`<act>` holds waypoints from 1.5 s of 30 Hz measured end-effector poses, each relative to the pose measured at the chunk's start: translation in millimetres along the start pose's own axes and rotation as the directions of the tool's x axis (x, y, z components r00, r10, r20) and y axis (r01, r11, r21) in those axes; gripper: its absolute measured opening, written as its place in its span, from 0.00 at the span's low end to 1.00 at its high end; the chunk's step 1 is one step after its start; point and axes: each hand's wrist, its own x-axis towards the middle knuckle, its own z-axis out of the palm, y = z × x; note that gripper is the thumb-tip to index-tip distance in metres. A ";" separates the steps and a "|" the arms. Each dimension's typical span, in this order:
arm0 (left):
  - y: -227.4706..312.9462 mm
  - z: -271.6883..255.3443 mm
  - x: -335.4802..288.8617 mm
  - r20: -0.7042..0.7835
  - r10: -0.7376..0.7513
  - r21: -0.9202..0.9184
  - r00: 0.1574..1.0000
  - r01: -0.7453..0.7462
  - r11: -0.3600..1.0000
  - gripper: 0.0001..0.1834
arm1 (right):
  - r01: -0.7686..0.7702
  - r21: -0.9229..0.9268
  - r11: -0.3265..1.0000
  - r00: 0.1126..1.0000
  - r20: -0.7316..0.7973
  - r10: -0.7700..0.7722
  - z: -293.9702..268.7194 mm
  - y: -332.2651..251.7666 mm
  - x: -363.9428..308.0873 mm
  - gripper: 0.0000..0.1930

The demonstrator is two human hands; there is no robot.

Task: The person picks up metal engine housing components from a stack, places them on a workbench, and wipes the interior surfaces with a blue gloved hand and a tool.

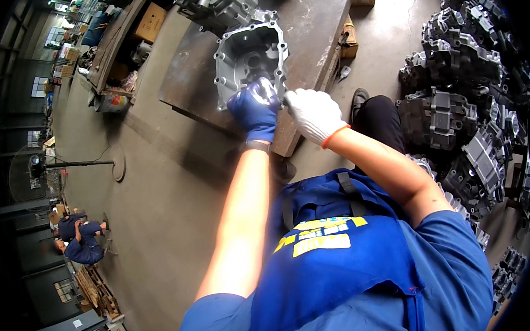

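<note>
The blue-gloved left grip (255, 109) curls at the near rim of the metal housing (248, 48); the white-gloved right grip (314, 114) bunches just rightward — what either pinches, I cannot tell. Ahead of both, on the surface (313, 14), the housing looks heavy, stiff — best held by opposite outer walls.

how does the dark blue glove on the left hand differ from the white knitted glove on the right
The dark blue glove has a bright patch; the white knitted glove has an orange cuff edge. The blue one overlaps the near side of the open grey metal housing; the white one is at its near right corner. Both are curled.
</note>
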 end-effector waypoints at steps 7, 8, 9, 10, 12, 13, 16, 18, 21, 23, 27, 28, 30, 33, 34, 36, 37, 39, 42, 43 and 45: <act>22.1 -25.3 14.0 0.400 0.218 -0.085 0.890 -0.201 0.976 0.22 | -0.248 0.437 0.865 0.969 0.114 0.220 19.6 63.0 -61.1 0.17; 20.7 -25.5 13.4 0.389 0.223 -0.042 0.894 -0.224 0.974 0.20 | -0.286 0.481 0.828 0.958 0.173 0.230 22.0 64.9 -65.2 0.19; 21.0 -21.4 11.4 0.376 0.244 -0.012 0.894 -0.258 0.966 0.18 | -0.332 0.519 0.787 0.942 0.221 0.251 21.9 67.5 -70.8 0.20; 20.6 -14.2 8.3 0.363 0.274 0.001 0.891 -0.294 0.956 0.16 | -0.385 0.548 0.743 0.922 0.266 0.281 21.7 71.4 -78.5 0.22; -8.7 5.3 9.5 0.418 0.191 0.035 0.888 -0.226 0.973 0.10 | -0.363 0.544 0.757 0.930 0.265 0.255 23.4 74.7 -78.0 0.23; 3.9 -7.1 30.8 0.502 0.300 0.168 0.811 -0.432 0.886 0.07 | -0.326 0.539 0.776 0.945 0.205 0.255 17.1 76.9 -76.9 0.22; -55.7 -21.5 80.7 0.356 0.543 0.093 0.761 -0.607 0.789 0.08 | -0.276 0.620 0.735 0.941 0.020 0.336 -1.9 86.5 -74.2 0.23; -30.8 -55.1 72.1 0.209 0.597 -0.077 0.775 -0.596 0.800 0.13 | -0.258 0.711 0.654 0.919 -0.028 0.394 -21.3 101.3 -92.2 0.29; 13.9 -104.6 61.5 0.087 0.275 -0.506 0.958 -0.195 0.840 0.18 | -0.175 0.790 0.588 0.919 -0.083 0.385 -75.2 95.8 -127.3 0.41; 39.7 -107.5 46.0 0.304 -0.158 -0.828 0.939 0.343 0.443 0.21 | -0.143 0.902 0.408 0.940 -0.006 0.342 -114.3 86.6 -153.7 0.39; 91.3 -94.4 22.9 0.061 0.292 -0.683 0.954 -0.174 0.710 0.23 | 0.016 0.948 0.318 0.907 -0.147 0.394 -180.6 83.6 -225.5 0.34; 110.7 -91.0 16.4 -0.039 0.553 -0.554 0.832 -0.479 0.681 0.24 | 0.038 0.940 0.340 0.898 -0.182 0.401 -186.1 92.9 -239.9 0.34; 158.1 -70.7 23.0 0.607 0.255 -0.780 0.752 0.626 0.010 0.24 | 0.087 0.939 0.333 0.834 -0.251 0.490 -204.5 100.0 -281.7 0.27; 278.8 -78.3 -3.2 0.756 0.474 -0.457 0.451 0.883 -0.110 0.27 | 0.137 0.853 0.503 0.636 -0.466 0.616 -251.1 101.4 -346.8 0.20; 296.7 -70.1 -1.4 0.651 0.713 -0.254 0.261 0.960 -0.120 0.24 | 0.176 0.880 0.441 0.572 -0.456 0.681 -270.5 97.5 -365.6 0.18; 337.0 -57.6 -8.3 0.477 0.805 -0.787 0.353 0.580 0.212 0.21 | 0.004 0.758 0.653 0.423 -0.593 0.685 -303.9 96.5 -401.9 0.18; 360.8 -50.8 -12.6 0.376 0.846 -0.917 0.378 0.284 0.281 0.20 | -0.047 0.956 0.290 0.277 -0.267 0.923 -349.9 74.0 -430.1 0.20; 379.2 -50.2 -18.1 0.500 0.798 -0.726 0.338 0.665 0.173 0.21 | -0.226 0.936 0.270 0.086 -0.256 0.963 -374.9 67.4 -451.4 0.18; 358.4 -52.5 -10.8 0.424 0.791 -0.862 0.442 0.464 0.203 0.23 | -0.766 0.344 0.543 0.177 -0.700 0.692 -359.3 125.0 -484.6 0.17; 339.0 -48.7 -7.9 0.504 0.754 -0.794 0.422 0.571 0.210 0.23 | -0.886 0.257 0.387 0.158 -0.617 0.771 -358.3 142.7 -497.7 0.18; 290.5 -35.6 -4.6 0.629 0.657 -0.710 0.416 0.651 0.268 0.24 | -0.990 0.030 0.141 0.097 -0.585 0.805 -343.3 191.7 -545.7 0.22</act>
